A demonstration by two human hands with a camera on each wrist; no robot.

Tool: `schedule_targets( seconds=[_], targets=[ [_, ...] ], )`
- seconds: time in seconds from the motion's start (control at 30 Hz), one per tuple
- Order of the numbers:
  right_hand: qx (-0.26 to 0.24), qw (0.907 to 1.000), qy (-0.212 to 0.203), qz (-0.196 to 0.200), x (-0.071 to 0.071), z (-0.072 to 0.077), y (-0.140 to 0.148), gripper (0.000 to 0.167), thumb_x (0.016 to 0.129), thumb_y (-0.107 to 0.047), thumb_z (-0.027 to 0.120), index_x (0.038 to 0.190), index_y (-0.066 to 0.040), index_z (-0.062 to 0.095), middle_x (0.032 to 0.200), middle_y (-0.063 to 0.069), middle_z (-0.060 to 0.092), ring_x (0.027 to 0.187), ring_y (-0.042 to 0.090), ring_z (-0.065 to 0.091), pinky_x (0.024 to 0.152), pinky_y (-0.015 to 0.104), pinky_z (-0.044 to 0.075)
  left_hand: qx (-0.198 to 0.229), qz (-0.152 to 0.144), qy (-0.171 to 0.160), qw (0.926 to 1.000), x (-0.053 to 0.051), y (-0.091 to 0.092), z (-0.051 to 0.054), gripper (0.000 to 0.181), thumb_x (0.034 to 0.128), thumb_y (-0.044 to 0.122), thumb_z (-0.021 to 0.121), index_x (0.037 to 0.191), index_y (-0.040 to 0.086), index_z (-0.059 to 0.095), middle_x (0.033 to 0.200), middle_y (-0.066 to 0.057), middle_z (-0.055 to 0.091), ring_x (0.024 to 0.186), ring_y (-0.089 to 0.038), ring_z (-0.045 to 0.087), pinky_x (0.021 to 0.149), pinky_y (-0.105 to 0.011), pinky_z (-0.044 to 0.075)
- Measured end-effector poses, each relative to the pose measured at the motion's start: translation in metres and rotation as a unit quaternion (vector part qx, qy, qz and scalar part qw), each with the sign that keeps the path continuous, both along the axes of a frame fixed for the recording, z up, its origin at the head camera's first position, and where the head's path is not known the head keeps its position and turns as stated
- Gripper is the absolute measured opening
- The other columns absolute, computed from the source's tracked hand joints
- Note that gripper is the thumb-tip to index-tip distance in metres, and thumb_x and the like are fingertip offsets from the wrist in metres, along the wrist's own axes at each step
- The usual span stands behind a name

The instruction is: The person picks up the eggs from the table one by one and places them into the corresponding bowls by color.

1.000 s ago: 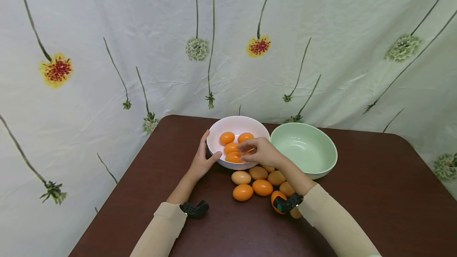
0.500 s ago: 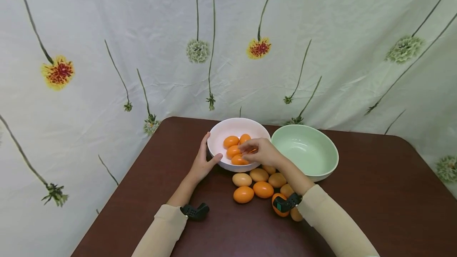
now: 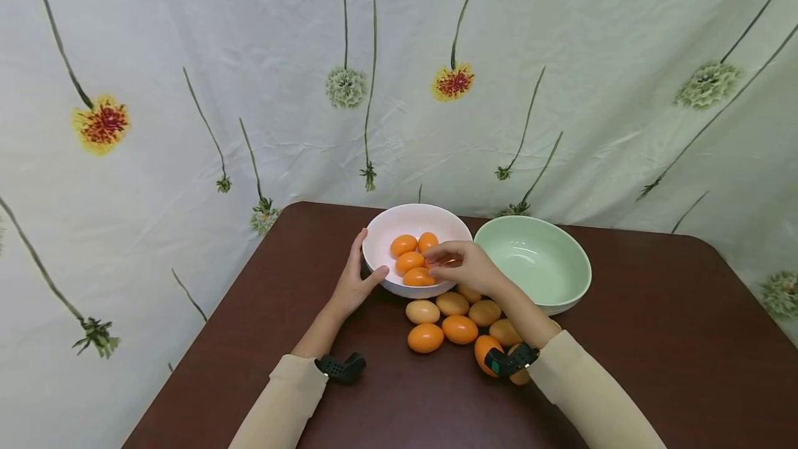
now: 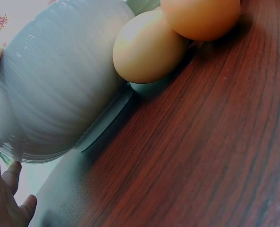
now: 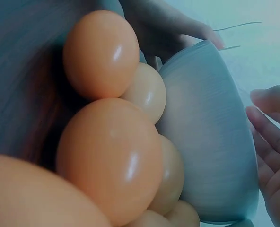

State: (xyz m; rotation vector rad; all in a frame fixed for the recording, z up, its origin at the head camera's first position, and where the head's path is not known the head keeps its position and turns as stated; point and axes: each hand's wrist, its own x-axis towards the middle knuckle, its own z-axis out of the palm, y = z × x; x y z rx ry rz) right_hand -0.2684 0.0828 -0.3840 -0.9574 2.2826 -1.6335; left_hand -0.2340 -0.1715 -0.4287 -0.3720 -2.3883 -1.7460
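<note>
My left hand rests on the left side of a pink-white bowl, thumb at the rim and fingers spread along the outer wall. Several orange eggs lie inside the bowl. My right hand reaches over the bowl's right front rim, fingers slightly bent beside the eggs. In the right wrist view, the thumb and fingers show above the rim with no egg visible between them. In the left wrist view, loose fingertips sit beside the bowl's outer wall.
In front of the bowl, several tan eggs and orange eggs lie on the dark wooden table, some under my right forearm. A pale green bowl stands to the right, next to the pink-white one. A flowered cloth hangs behind.
The orange eggs in the bowl have shifted and now lie closer together. My right hand has drawn slightly to the right. The left hand keeps its place on the bowl.
</note>
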Motion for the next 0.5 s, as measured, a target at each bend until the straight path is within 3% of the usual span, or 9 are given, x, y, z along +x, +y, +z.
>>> schedule_targets(
  seconds=[0.17,0.5],
  targets=[
    [-0.022,0.9997,-0.002,-0.011,0.008,-0.004,0.010,0.030,0.088,0.000,0.068,0.115,0.012,0.064,0.109,0.029,0.065,0.097,0.025,0.065,0.085,0.029,0.053,-0.001,0.001,-0.002,1.0000,0.002,0.001,0.000,0.082,0.0914,0.008,0.061,0.154,-0.001,0.008,0.160,-0.021,0.009,0.146,-0.036,0.013,0.117,-0.050,0.008],
    [-0.085,0.9961,-0.025,0.009,0.027,-0.012,0.025,0.030,0.088,0.001,0.068,0.115,0.014,0.062,0.109,0.034,0.062,0.098,0.025,0.065,0.086,0.029,0.053,-0.007,0.004,-0.006,1.0000,0.001,0.001,0.001,0.082,0.0917,0.009,0.061,0.154,0.001,0.008,0.160,-0.021,0.010,0.146,-0.035,0.014,0.117,-0.049,0.010]
  ],
)
